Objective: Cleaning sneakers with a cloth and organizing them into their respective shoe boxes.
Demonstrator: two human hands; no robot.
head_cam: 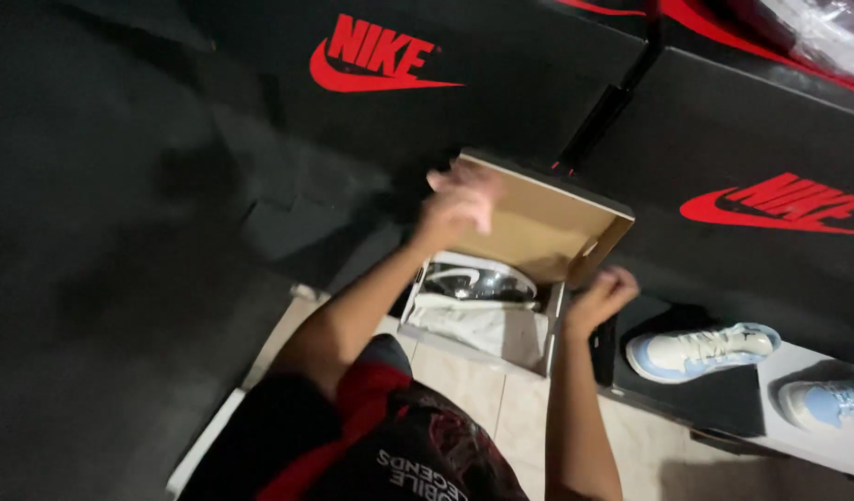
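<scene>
Two bare hands worked at an open cardboard shoebox [501, 334] standing on the tiled floor [464, 385].

The left hand [457, 206], blurred, was raised against the upturned lid [548, 227]; its grip could not be told. The right hand [601, 297] curled closed at the box's right wall. Inside lay a silvery sneaker [473, 281] on white wrapping paper [478, 323]. Well right, two white-and-blue sneakers [701, 351] rested on another box.

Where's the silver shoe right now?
Head view, centre: the silver shoe lies inside the open box on white paper, between both hands, left and right.
</scene>
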